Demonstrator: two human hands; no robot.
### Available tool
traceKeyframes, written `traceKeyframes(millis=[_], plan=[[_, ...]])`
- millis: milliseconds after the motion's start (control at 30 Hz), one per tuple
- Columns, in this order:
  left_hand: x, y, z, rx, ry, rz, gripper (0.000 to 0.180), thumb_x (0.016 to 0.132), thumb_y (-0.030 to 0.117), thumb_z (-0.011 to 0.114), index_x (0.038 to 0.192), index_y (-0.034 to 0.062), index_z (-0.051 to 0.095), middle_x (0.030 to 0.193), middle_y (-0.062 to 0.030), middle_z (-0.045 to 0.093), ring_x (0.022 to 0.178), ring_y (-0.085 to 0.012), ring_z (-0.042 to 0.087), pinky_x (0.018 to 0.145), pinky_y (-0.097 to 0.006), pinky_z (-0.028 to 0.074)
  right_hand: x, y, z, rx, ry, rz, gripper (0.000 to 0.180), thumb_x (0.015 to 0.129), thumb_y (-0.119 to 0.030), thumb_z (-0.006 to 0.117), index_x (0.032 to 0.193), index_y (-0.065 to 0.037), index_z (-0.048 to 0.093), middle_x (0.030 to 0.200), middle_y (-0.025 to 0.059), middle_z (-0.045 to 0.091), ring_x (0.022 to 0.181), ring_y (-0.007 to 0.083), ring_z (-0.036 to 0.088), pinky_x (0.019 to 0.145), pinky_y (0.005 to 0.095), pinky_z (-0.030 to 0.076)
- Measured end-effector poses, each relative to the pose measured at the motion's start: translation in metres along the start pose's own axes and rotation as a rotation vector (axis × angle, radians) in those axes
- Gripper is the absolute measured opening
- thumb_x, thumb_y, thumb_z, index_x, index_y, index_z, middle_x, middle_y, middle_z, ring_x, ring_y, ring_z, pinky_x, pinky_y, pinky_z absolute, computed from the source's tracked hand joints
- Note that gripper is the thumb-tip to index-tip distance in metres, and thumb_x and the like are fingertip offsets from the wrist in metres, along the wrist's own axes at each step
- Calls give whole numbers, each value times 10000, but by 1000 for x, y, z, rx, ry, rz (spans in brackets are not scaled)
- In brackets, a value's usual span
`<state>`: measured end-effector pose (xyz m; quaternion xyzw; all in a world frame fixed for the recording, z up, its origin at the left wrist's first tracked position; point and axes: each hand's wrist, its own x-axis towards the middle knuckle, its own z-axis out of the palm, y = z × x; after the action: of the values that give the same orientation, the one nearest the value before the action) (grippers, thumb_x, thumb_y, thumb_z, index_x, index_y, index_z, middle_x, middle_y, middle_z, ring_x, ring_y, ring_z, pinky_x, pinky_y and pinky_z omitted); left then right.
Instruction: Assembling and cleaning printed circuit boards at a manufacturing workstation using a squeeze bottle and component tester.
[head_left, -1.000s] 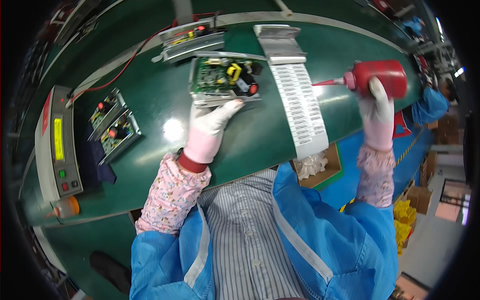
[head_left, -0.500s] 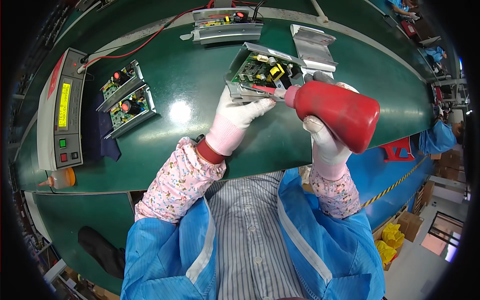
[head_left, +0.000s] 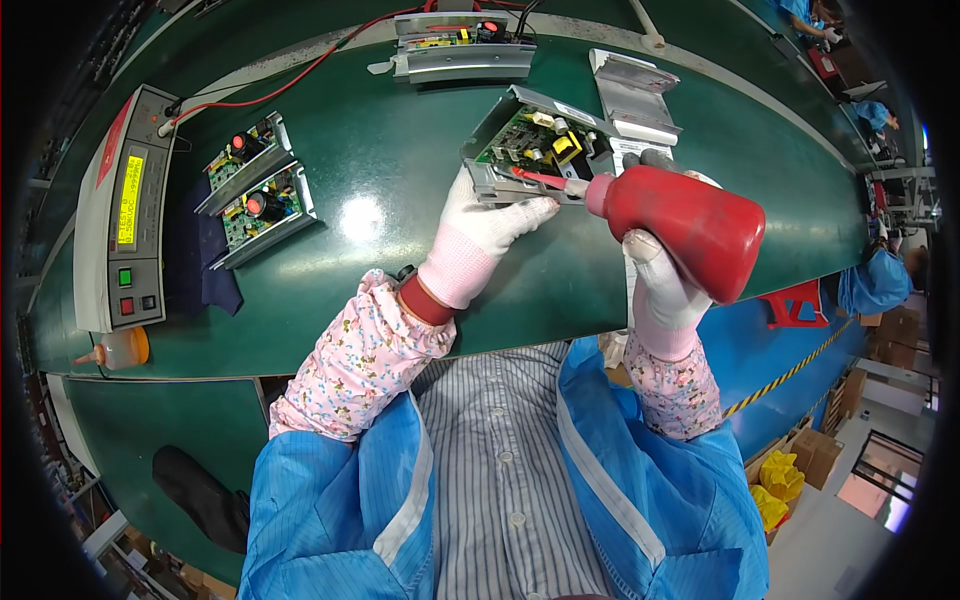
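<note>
Seen from the camera on my head, looking down: my left hand (head_left: 487, 228), in a white glove with a pink cuff, rests on the green tabletop (head_left: 400, 260) with its fingers pressed against the near edge of an open metal tray holding a green circuit board (head_left: 535, 145); this grip steadies the tray rather than closing around it. The board sits tilted in its tray near the far middle of the tabletop, crowded with small yellow, black and red parts. My right hand (head_left: 660, 285), also white-gloved, has its grip wrapped firmly around a red squeeze bottle (head_left: 690, 225), held on its side just right of the board. The bottle's thin red nozzle points left, and its tip lies over the near edge of the board; I cannot tell whether it touches. Behind the board lies a bare folded metal tray (head_left: 635, 95), and farther back another board in its tray (head_left: 462, 45) with wires attached. To the far left, two more boards in metal trays (head_left: 255, 190) lie side by side, each with a red part on top. Left of those stands a grey test instrument (head_left: 125, 210) with a yellow display and coloured buttons, a red lead (head_left: 290, 80) running from it. A small orange bottle (head_left: 120, 348) lies near the instrument's front corner. My sleeves are pink and flowered, under a blue coat.
</note>
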<state>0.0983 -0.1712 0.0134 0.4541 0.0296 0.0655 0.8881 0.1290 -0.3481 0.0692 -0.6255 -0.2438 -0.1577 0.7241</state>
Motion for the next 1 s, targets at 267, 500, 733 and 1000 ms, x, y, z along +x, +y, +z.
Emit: traceKeyframes(millis=[267,500,733,1000], plan=[[0,3,-1,101,-2,16,409,879,-55,693,1267,-11,574,1125,-126,705,952,-176,687,851,-271,564,22,-17,9,583,94,458,599,798,-34,763,1341,-53,510,1308,199,552,1077,336,629,1016,471,529],[3,11,6,-334,21,-82,396,933,1,658,1307,-9,530,1155,-153,671,968,-220,684,833,-325,585,21,-31,-55,1502,287,567,624,854,-131,750,1387,-64,432,1445,244,440,1181,394,601,1133,547,455],[4,7,3,-328,21,-115,357,962,32,630,1305,-14,540,1146,-162,668,958,-238,689,834,-352,596,-12,-3,-32,219,177,190,590,822,13,699,1360,-51,468,1313,217,570,1150,358,624,1050,499,497],[3,7,5,-304,5,-100,343,962,30,630,1291,-17,549,1147,-161,664,950,-235,690,833,-347,602,-15,-4,-21,199,119,188,532,791,70,712,1288,-24,546,1173,177,662,1048,307,665,941,424,553]])
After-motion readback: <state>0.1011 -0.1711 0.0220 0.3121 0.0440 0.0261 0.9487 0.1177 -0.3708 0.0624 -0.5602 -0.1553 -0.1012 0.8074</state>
